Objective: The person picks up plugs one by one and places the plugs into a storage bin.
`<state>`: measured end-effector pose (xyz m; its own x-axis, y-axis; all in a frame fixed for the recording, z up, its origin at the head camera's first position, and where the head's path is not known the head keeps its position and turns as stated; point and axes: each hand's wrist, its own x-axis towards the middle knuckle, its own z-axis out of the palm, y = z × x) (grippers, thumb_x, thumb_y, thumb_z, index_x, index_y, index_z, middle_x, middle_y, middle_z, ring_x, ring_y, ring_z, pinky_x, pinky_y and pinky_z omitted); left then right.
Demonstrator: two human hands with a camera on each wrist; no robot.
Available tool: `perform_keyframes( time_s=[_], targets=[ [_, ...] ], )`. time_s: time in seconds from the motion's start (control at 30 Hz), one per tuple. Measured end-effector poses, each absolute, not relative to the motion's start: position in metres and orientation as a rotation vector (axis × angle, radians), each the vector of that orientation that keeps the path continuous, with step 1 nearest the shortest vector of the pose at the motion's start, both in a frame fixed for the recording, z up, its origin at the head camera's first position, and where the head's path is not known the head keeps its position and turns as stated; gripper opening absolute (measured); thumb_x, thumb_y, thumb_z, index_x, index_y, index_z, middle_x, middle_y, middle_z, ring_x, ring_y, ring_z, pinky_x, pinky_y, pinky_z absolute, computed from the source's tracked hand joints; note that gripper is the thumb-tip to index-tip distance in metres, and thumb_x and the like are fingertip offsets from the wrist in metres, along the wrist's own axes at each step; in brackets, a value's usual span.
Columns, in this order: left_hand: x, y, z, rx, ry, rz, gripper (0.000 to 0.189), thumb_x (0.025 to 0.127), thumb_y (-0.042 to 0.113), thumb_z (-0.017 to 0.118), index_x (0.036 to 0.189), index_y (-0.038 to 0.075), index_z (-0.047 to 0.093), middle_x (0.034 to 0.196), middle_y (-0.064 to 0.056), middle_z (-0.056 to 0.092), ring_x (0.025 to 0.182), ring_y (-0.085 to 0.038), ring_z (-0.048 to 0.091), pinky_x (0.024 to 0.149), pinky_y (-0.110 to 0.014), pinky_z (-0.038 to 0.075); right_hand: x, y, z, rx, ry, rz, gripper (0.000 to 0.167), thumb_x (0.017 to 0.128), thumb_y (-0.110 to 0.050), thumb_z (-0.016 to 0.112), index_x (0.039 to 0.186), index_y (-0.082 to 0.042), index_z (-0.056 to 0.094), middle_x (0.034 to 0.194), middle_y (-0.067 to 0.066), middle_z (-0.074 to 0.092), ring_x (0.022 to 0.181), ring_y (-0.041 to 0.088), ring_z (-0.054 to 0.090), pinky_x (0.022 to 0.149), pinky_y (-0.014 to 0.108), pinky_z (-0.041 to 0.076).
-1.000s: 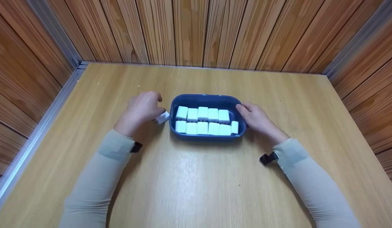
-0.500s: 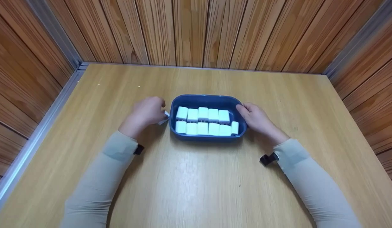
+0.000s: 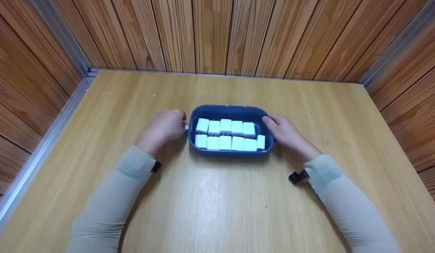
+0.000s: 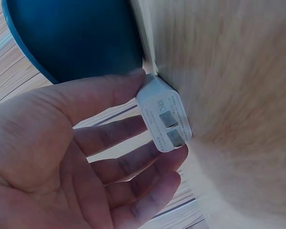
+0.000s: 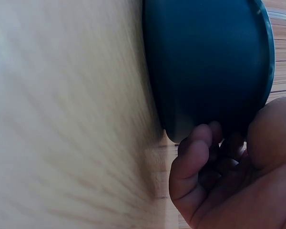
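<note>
My left hand (image 3: 164, 125) is just left of the dark blue plastic box (image 3: 226, 153). Between thumb and fingers it pinches a white charger plug (image 4: 161, 113), whose two flat metal prongs face the left wrist camera. The plug is close to the tabletop and near the box's end wall; in the head view the hand mostly hides it. At the box's opposite end, my right hand (image 3: 286, 130) holds the wall, thumb over the rim and curled fingers (image 5: 190, 157) against the outside. Inside the box, several white charger plugs (image 3: 225, 142) stand in two rows.
The box rests on a light wooden table (image 3: 217, 203). Wood-plank walls (image 3: 210, 35) with grey metal edging enclose the back and sides. A narrower plug (image 3: 261, 142) ends the front row at the right, and bare box floor shows behind it.
My left hand has moved a little right and toward me, bringing the charger plug against the box's left end in the head view. The right hand and box have stayed put.
</note>
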<state>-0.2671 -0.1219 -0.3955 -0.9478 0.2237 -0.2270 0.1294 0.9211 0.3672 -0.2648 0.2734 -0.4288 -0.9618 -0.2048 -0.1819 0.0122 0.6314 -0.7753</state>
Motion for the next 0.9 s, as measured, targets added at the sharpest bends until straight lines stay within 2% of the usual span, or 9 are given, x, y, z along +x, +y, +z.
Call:
perform_keyframes(
  time_s=[0.37, 0.6, 0.9],
  targets=[
    [-0.2655, -0.1172, -0.4003, 0.313, 2.86, 0.461, 0.023, 0.107, 0.01, 0.067, 0.126, 0.001, 0.077, 0.108, -0.017, 0.075, 0.092, -0.034, 0.066, 0.091, -0.051, 0.058, -0.2639, 0.2725, -0.4281, -0.148, 2.597, -1.255, 0.053, 0.119, -0.053, 0.044, 0.122, -0.005, 0.065, 0.089, 0.009, 0.06, 0.08, 0.027, 0.06, 0.071, 0.032, 0.045],
    [-0.2627, -0.1133, -0.4008, 0.32, 2.894, 0.393, 0.021, 0.106, 0.009, 0.066, 0.121, 0.002, 0.078, 0.103, -0.015, 0.074, 0.09, -0.034, 0.063, 0.084, -0.049, 0.054, -0.2639, 0.2713, -0.4295, -0.191, 2.649, -1.241, 0.05, 0.12, -0.048, 0.045, 0.116, -0.003, 0.065, 0.086, 0.007, 0.056, 0.08, 0.027, 0.057, 0.071, 0.033, 0.042],
    [-0.2631, -0.1119, -0.4011, 0.292, 2.878, 0.419, 0.02, 0.108, 0.01, 0.066, 0.123, 0.003, 0.078, 0.102, -0.014, 0.072, 0.091, -0.033, 0.063, 0.084, -0.047, 0.052, -0.2647, 0.2714, -0.4303, -0.21, 2.652, -1.248, 0.049, 0.12, -0.047, 0.045, 0.113, -0.003, 0.065, 0.085, 0.005, 0.056, 0.078, 0.025, 0.057, 0.07, 0.032, 0.042]
  ],
)
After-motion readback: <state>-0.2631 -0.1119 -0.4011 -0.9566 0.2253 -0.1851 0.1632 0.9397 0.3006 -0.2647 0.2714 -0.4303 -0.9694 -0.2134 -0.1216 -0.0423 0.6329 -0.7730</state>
